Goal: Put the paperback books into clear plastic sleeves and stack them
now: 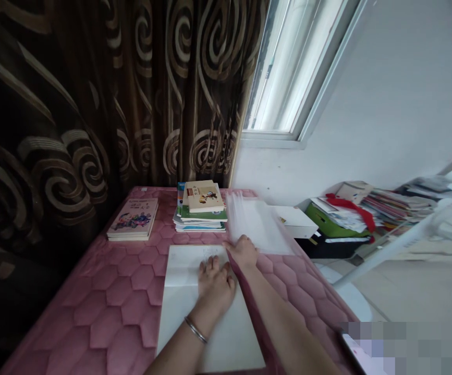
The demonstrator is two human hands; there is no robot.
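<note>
An opened-out book [186, 323] with pale pages lies on the pink quilted surface in front of me, a crease running across it near its far end. My left hand [215, 281], with a silver bangle at the wrist, rests palm down on the book, fingers stretched out. Just beyond the book's far right corner, my right hand [244, 251] is closed at the near left edge of a translucent plastic sheet [260, 226]. The sheet looks smeared by motion. My right fingertips are partly hidden.
A stack of books [201, 208] and a smaller book pile [134, 220] lie farther back. A white box [298, 221] is beyond the sheet. Right of the bed are heaped papers [339, 213] and a white fan [417, 239]. A dark patterned curtain [163, 94] hangs behind.
</note>
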